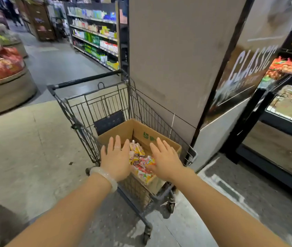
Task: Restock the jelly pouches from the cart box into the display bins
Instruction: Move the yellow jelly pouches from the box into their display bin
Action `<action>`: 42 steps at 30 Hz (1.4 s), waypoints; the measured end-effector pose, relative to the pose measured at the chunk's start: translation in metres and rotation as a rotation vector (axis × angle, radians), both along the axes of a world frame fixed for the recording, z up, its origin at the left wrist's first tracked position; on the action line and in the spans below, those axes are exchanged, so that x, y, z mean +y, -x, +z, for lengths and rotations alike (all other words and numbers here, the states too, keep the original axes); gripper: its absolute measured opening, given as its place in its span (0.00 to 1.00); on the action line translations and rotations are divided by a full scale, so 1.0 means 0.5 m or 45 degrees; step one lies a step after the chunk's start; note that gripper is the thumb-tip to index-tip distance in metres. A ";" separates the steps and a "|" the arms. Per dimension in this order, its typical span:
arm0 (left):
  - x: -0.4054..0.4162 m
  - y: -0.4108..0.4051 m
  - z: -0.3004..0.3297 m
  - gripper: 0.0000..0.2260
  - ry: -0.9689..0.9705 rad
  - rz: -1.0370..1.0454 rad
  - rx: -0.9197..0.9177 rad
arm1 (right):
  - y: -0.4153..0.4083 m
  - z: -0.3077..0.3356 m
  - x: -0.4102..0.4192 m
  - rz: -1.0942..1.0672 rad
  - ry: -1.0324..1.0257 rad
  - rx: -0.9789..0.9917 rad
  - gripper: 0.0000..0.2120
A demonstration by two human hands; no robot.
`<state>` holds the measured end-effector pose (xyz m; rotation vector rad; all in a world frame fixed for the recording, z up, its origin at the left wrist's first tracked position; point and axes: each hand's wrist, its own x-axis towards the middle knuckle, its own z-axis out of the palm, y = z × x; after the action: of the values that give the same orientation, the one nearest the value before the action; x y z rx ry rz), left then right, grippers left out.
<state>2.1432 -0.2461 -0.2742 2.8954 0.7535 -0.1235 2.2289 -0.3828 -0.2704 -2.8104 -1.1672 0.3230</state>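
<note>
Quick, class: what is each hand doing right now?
Left hand: open, fingers straight, above the cardboard box, holding nothing.
Right hand: open over the jelly pouches, holding nothing.

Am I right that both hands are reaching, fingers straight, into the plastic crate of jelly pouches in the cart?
Not quite: the container is a cardboard box, not a plastic crate. The head view shows the left hand and right hand reaching, fingers straight, over the jelly pouches in the cart.

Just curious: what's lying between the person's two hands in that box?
Head view: jelly pouches piled in the cardboard box, between left hand and right hand.
</note>
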 end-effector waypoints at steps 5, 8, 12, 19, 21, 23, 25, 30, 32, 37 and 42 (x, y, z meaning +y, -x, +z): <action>0.088 -0.191 -0.028 0.38 0.107 0.057 -0.018 | -0.195 -0.005 0.085 -0.009 0.057 0.030 0.36; 0.135 -0.274 -0.039 0.38 0.153 0.100 -0.046 | -0.295 -0.003 0.146 0.013 0.029 0.039 0.35; 0.190 -0.334 -0.083 0.37 0.221 0.180 0.017 | -0.377 -0.041 0.223 0.059 0.061 0.155 0.35; 0.236 -0.409 -0.247 0.38 0.579 0.436 0.125 | -0.505 -0.202 0.355 0.214 0.236 0.343 0.36; 0.243 -0.434 -0.301 0.39 0.648 0.523 0.146 | -0.540 -0.254 0.391 0.261 0.305 0.424 0.36; 0.256 -0.459 -0.351 0.41 0.704 0.605 0.165 | -0.572 -0.309 0.421 0.290 0.347 0.503 0.36; 0.270 -0.483 -0.396 0.43 0.752 0.684 0.189 | -0.599 -0.369 0.446 0.325 0.366 0.567 0.36; 0.303 -0.536 -0.520 0.42 0.806 0.807 0.242 | -0.645 -0.522 0.478 0.248 0.363 0.805 0.35; 0.310 -0.545 -0.581 0.42 0.869 0.891 0.250 | -0.657 -0.587 0.482 0.226 0.372 0.821 0.35; 0.314 -0.568 -0.709 0.39 0.815 0.985 0.283 | -0.690 -0.730 0.471 0.001 0.340 0.854 0.37; 0.347 -0.600 -0.784 0.33 0.870 1.084 0.121 | -0.731 -0.825 0.490 -0.235 0.197 0.849 0.38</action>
<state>2.4431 -0.0727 -0.6664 1.7760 1.5174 -0.3331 2.5941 -0.1378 -0.6829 -2.5489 -0.7472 1.2505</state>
